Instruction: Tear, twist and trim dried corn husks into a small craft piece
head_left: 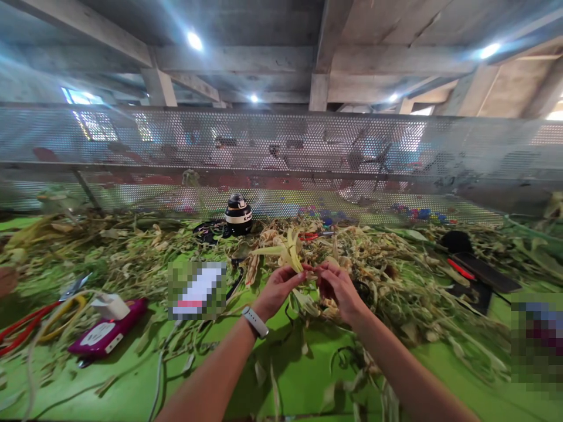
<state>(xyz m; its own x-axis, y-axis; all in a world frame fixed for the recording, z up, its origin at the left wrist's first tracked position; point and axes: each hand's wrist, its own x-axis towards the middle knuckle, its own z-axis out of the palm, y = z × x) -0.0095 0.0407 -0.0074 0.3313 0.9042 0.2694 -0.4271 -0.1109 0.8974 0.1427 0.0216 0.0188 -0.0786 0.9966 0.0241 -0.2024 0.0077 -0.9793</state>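
Note:
My left hand (pixel 284 284), with a pale band (pixel 255 322) on its wrist, is closed on a yellow-green folded leaf piece (pixel 288 252). Its long pointed strips spread up and to the left above my fingers. Close beside it, my right hand (pixel 336 287) is closed in a pinch, its fingertips almost meeting the left ones. What lies between the right fingers is too small to make out. Dry, curled leaf strips (pixel 373 264) lie heaped behind and below both hands.
A perforated metal screen (pixel 281 140) runs behind the green table (pixel 290 381). A black-and-white jar (pixel 238 215) stands at the back. To the left lie a blurred phone (pixel 197 290) with a cable, a purple power bank (pixel 109 334), a white plug (pixel 111 306) and red-handled scissors (pixel 33 322).

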